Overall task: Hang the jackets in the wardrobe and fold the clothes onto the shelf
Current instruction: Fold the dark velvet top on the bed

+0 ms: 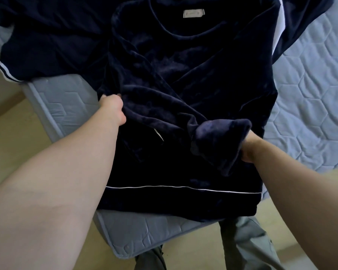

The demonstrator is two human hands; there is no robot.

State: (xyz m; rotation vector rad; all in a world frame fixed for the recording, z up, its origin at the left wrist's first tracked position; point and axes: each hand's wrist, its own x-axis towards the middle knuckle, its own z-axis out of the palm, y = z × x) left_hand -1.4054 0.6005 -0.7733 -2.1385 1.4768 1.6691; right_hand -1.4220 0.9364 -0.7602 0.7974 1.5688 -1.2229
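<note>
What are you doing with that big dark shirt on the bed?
A person is folding a navy velvet top spread on the corner of a grey quilted mattress. The left hand grips the top's side edge, and the right hand holds a bunched sleeve over the front. Another dark garment with white stripes lies beside it. Nothing looks neatly folded yet.
</note>
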